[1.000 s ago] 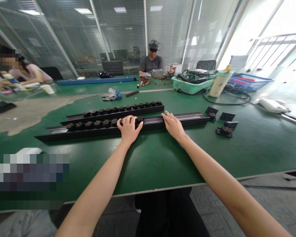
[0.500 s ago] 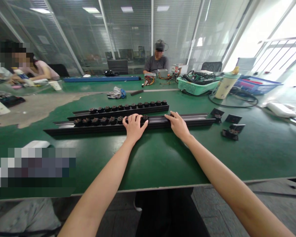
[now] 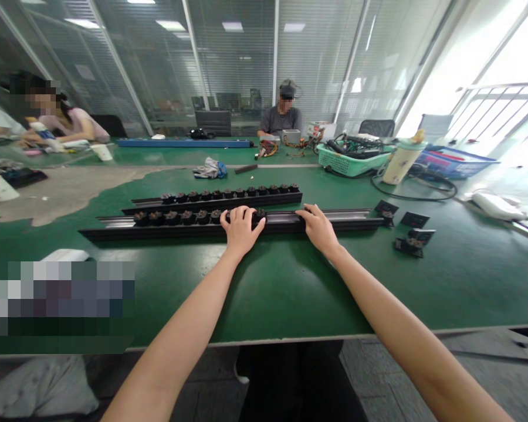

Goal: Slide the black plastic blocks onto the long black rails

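Note:
A long black rail (image 3: 185, 233) lies across the table, with a row of small black round parts (image 3: 187, 217) seated in its metal channel. My left hand (image 3: 240, 231) is closed over the parts near the rail's middle, fingers on the far side and thumb on the near side of the last black round part (image 3: 259, 215). Farther right, my right hand (image 3: 320, 228) is at the rail with its fingers bent together; what they hold, if anything, is hidden. Bare metal channel (image 3: 282, 217) shows between the two hands. Behind lies a second, shorter black rail (image 3: 211, 203) with similar parts.
Several loose black pieces (image 3: 415, 220) lie right of the rail. Farther back are a green basket (image 3: 352, 166) of cables, a tumbler (image 3: 402, 164), a blue basket (image 3: 462, 167) and gloves (image 3: 210, 169). One person (image 3: 280, 120) sits opposite; others sit at far left.
The camera view has tilted slightly, so the scene sits a little lower. Both hands keep nearly the same places along the rail, with only a slight shift in the right fingers.

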`<state>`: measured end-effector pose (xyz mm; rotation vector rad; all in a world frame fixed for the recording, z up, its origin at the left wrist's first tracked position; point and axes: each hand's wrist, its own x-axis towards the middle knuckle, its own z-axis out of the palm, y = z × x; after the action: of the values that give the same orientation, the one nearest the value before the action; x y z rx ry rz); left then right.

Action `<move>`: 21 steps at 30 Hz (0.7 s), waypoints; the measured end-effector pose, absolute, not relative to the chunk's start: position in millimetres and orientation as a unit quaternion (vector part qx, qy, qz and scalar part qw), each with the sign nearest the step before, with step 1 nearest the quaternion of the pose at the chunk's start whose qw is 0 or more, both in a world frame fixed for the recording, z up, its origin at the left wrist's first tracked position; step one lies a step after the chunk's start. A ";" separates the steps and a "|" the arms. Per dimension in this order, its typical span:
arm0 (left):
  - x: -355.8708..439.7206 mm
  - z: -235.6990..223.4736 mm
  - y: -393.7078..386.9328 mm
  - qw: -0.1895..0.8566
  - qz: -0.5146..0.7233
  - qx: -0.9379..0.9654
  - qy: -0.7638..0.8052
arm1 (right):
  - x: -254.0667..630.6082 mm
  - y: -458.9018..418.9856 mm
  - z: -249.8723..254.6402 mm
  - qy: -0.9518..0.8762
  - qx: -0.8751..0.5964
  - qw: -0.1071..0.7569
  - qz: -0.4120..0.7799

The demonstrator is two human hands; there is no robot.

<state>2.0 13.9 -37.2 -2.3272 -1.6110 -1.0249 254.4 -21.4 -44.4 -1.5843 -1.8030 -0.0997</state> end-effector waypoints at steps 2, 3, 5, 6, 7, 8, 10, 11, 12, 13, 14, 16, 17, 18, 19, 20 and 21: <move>2.2 -37.2 13.9 0.062 -0.339 -0.771 -0.535 | 254.9 -21.3 -44.6 -0.698 -0.615 0.365 -0.040; 2.4 -37.1 13.9 0.061 -0.340 -0.771 -0.535 | 255.3 -21.4 -44.3 -0.697 -0.616 0.364 -0.040; 2.8 -36.8 13.7 0.060 -0.341 -0.770 -0.536 | 256.2 -21.6 -43.5 -0.698 -0.617 0.361 -0.040; 2.9 -36.7 13.6 0.060 -0.341 -0.770 -0.535 | 256.7 -21.8 -43.1 -0.699 -0.617 0.359 -0.040; 3.0 -36.7 13.5 0.061 -0.342 -0.770 -0.535 | 257.1 -21.9 -42.9 -0.699 -0.617 0.359 -0.041; 3.1 -36.6 13.3 0.062 -0.342 -0.771 -0.534 | 257.6 -21.9 -42.8 -0.698 -0.618 0.359 -0.041; 2.9 -36.7 13.1 0.064 -0.342 -0.771 -0.533 | 258.2 -22.0 -43.0 -0.696 -0.620 0.360 -0.042; 2.8 -36.8 13.0 0.064 -0.342 -0.771 -0.533 | 258.3 -22.0 -43.2 -0.695 -0.621 0.360 -0.042; 2.7 -36.9 13.0 0.064 -0.342 -0.772 -0.533 | 258.4 -22.0 -43.3 -0.694 -0.622 0.359 -0.043; 2.7 -36.9 13.0 0.064 -0.342 -0.771 -0.533 | 258.4 -22.0 -43.1 -0.694 -0.623 0.358 -0.044; 2.6 -36.9 13.1 0.063 -0.343 -0.771 -0.532 | 258.2 -22.0 -42.7 -0.693 -0.624 0.358 -0.046; 2.7 -36.8 13.2 0.061 -0.345 -0.771 -0.532 | 257.4 -21.9 -41.1 -0.694 -0.619 0.363 -0.052; 2.8 -36.6 13.3 0.061 -0.345 -0.771 -0.532 | 256.9 -21.9 -40.2 -0.697 -0.614 0.366 -0.055; 2.8 -36.4 13.3 0.061 -0.344 -0.771 -0.533 | 256.5 -21.8 -39.2 -0.701 -0.608 0.369 -0.058; 2.8 -36.2 13.3 0.061 -0.343 -0.771 -0.534 | 256.2 -21.6 -38.5 -0.703 -0.603 0.372 -0.061; 2.8 -36.0 13.3 0.061 -0.341 -0.771 -0.534 | 256.2 -21.3 -38.1 -0.703 -0.602 0.374 -0.063; 2.8 -35.9 13.3 0.061 -0.341 -0.771 -0.534 | 256.4 -21.0 -38.0 -0.701 -0.604 0.374 -0.064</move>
<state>2.8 13.3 -35.9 -2.3324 -1.6160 -1.0315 256.4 -21.0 -38.0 -1.5462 -1.7953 -0.1647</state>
